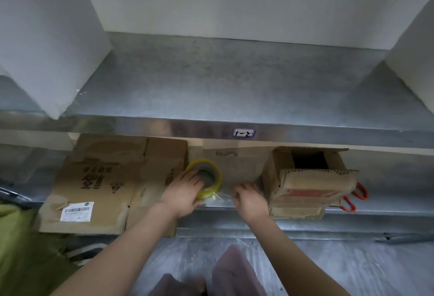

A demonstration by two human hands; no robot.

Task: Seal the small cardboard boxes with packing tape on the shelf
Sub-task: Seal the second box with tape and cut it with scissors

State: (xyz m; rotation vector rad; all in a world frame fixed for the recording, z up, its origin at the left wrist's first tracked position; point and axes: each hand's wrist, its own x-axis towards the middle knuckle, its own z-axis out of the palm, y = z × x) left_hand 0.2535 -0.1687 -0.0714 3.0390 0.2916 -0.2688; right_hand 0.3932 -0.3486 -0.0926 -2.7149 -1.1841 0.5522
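A roll of yellowish packing tape (212,178) stands on the lower shelf (387,204), and my left hand (183,195) grips it with fingers in its core. A clear strip of tape (222,195) stretches from the roll to my right hand (250,199), which pinches its free end. Just right of that hand a small cardboard box (310,178) lies with its flaps open, its dark inside showing. It rests on another flat carton piece (297,213).
Flattened cardboard boxes (105,185), one with a barcode label, cover the shelf's left part. Red-handled scissors (354,198) lie behind the small box on the right. A metal upper shelf (234,88) labelled 1-2 overhangs, holding white blocks at both ends. Green fabric sits at lower left.
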